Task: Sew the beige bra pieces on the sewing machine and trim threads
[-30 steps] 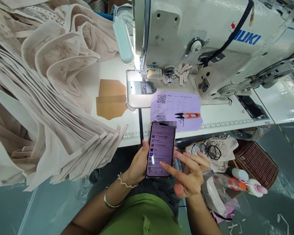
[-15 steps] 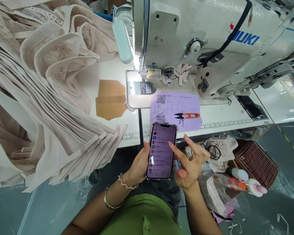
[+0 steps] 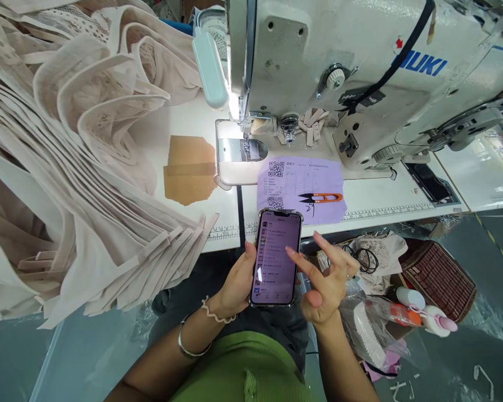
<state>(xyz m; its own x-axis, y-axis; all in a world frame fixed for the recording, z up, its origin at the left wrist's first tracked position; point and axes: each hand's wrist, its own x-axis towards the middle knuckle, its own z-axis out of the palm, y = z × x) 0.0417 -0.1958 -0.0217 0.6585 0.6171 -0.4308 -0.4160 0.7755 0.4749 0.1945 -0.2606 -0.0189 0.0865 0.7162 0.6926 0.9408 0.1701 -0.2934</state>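
Note:
A lit smartphone (image 3: pixel 275 259) is held upright before me at the table's front edge, a list on its screen. My left hand (image 3: pixel 238 279) is closed around its left side, thumb along the edge. Over the right part of the screen, my right hand (image 3: pixel 324 279) has its fingers apart, the index fingertip at the glass; whether it touches I cannot tell. Just beyond the phone lies a purple printed sheet (image 3: pixel 289 187) with QR codes, and orange-handled thread snips (image 3: pixel 329 197) rest on it.
A sewing machine (image 3: pixel 293 67) stands behind the sheet. Piled beige fabric pieces (image 3: pixel 109 184) cover the table's left, beside a brown cardboard piece (image 3: pixel 189 170). A dark phone-like device (image 3: pixel 431 183) lies at right. Below, bottles (image 3: pixel 436 321) stand near a woven basket (image 3: pixel 438 273).
The list on the phone screen has scrolled. My right index finger has shifted slightly down and left over the screen. My left hand keeps its hold.

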